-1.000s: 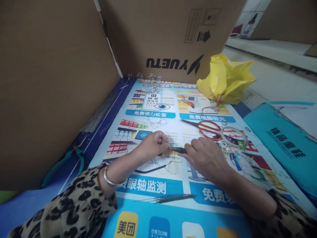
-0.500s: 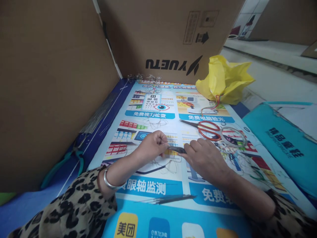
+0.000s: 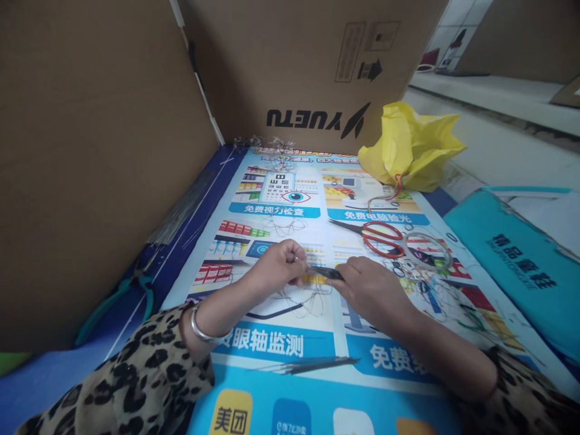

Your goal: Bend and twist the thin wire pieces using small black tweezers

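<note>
My right hand [image 3: 376, 293] is closed around small dark pliers [image 3: 327, 273], whose tips point left and meet the fingertips of my left hand. Pinched in my left hand [image 3: 284, 264] is thin wire, its end at the pliers' tips. Below the hands hangs or lies a looped thin wire piece [image 3: 308, 297]; I cannot tell whether it joins the held end. Another flower-like wire shape [image 3: 286, 222] rests on the printed sheet [image 3: 324, 350] beyond my left hand. A bundle of dark straight wires [image 3: 312, 364] lies nearer to me.
Red-handled scissors [image 3: 383, 238] lie beyond my right hand, beside a clear ring of tape or wire [image 3: 428, 251] and tangled bits. Teal-handled pliers [image 3: 136, 290] are at left. Cardboard panels [image 3: 290, 72] stand behind and left. A yellow bag [image 3: 408, 145] and a teal box [image 3: 512, 260] flank the right.
My right hand has shifted and turned slightly, and the pliers' handle end dips a little lower. My left hand stays nearly still, fingers still pinched.
</note>
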A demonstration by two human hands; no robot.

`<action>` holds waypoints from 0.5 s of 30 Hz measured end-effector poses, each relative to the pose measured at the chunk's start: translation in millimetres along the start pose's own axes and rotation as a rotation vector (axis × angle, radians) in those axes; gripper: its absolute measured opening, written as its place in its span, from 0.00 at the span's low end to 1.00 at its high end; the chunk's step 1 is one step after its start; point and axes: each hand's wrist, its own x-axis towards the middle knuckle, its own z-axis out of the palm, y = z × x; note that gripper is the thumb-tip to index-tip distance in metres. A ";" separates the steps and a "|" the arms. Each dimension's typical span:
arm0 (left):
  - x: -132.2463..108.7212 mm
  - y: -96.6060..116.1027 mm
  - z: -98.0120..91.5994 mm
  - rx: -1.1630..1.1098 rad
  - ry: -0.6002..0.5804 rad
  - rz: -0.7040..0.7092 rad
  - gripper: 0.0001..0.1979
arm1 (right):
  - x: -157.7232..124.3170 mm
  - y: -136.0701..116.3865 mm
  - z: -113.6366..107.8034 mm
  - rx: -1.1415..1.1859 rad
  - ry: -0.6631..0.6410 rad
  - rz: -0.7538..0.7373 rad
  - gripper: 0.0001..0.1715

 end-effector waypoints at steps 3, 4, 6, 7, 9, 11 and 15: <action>0.5 0.4 -0.9 -0.009 0.008 -0.004 0.07 | 0.7 3.3 -2.2 0.015 0.014 0.029 0.19; 0.4 0.9 -0.9 -0.003 0.011 -0.003 0.08 | 1.2 4.8 -4.3 0.010 0.018 0.025 0.19; 0.0 2.0 -0.6 0.014 0.022 0.008 0.08 | 2.2 7.6 -10.2 -0.010 0.023 0.007 0.19; -0.2 2.3 -0.2 0.024 0.028 0.018 0.08 | 2.8 8.5 -13.7 -0.025 0.028 -0.004 0.19; -0.4 2.3 0.7 0.042 0.049 0.040 0.08 | 3.6 9.2 -20.5 -0.056 0.042 -0.016 0.18; -0.5 1.5 2.1 0.066 0.073 0.067 0.08 | 4.0 8.0 -25.8 -0.087 0.046 -0.021 0.18; -2.1 -0.5 6.3 0.090 0.113 0.124 0.07 | 3.5 2.4 -28.9 -0.143 0.022 -0.038 0.18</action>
